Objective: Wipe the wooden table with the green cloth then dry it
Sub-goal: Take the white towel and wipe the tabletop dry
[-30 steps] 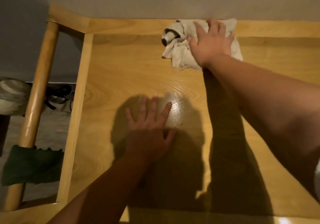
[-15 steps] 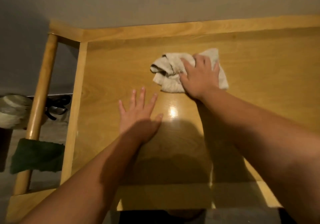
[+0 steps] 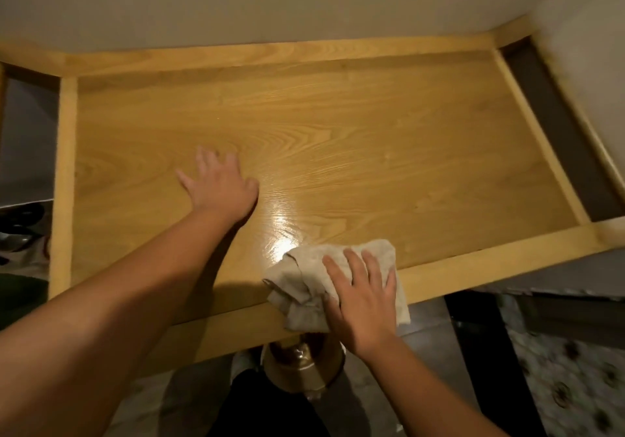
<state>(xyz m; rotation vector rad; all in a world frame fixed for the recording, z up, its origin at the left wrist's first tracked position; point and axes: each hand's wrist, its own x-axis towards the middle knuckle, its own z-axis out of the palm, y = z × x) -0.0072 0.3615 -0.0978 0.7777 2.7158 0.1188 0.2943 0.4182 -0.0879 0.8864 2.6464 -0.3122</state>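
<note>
My right hand (image 3: 362,298) lies flat, fingers spread, pressing the beige cloth (image 3: 306,288) against the near rail of the table (image 3: 372,125); it pins the cloth under the palm and does not grip it. The cloth is bunched, part of it hanging over the near edge, just right of the bright sheen in the middle of the top. My left hand (image 3: 220,188) is open and empty, palm down on the wood, well apart from the cloth, up and to the left. The table's long axis runs left to right in front of me. The undried stretch, I judge, lies to the right and away from the right hand, so that hand is the nearer one. No green cloth in sight.
</note>
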